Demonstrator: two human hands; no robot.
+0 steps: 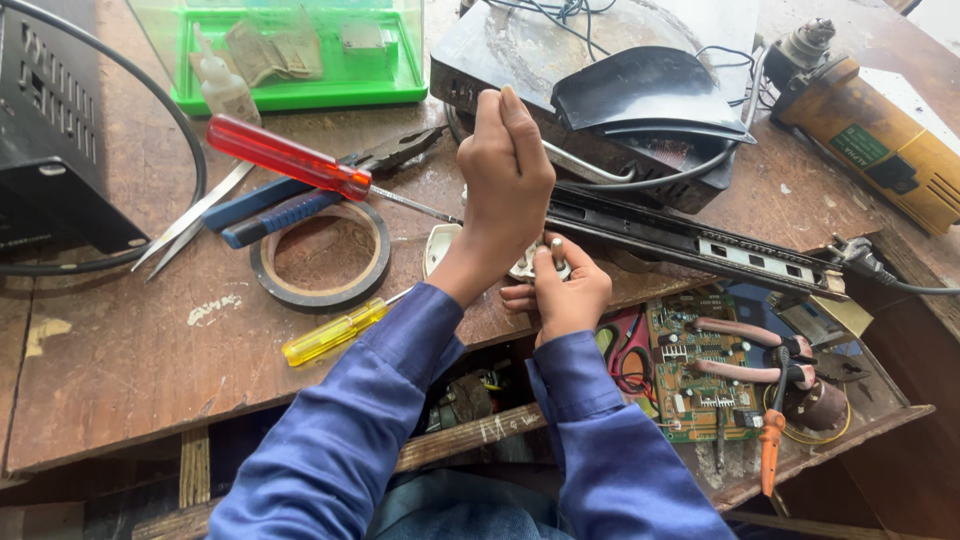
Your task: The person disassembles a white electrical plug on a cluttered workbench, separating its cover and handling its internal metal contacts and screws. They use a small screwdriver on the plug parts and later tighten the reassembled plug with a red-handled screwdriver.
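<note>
At the centre of the frame the left hand (508, 180) is raised and curled into a loose fist, thumb up; whether it grips anything cannot be told. Just below it the right hand (562, 290) pinches a small white plastic part (528, 266) between its fingertips, at the near edge of the wooden workbench (120, 360). Left of the hands lie a red-handled screwdriver (290, 158), a roll of black tape (322, 256) and a yellow-handled screwdriver (333, 333). Lower right, a green circuit board (695, 370) sits beside pink-handled pliers (745, 350). A yellow angle grinder (880, 140) rests at upper right.
</note>
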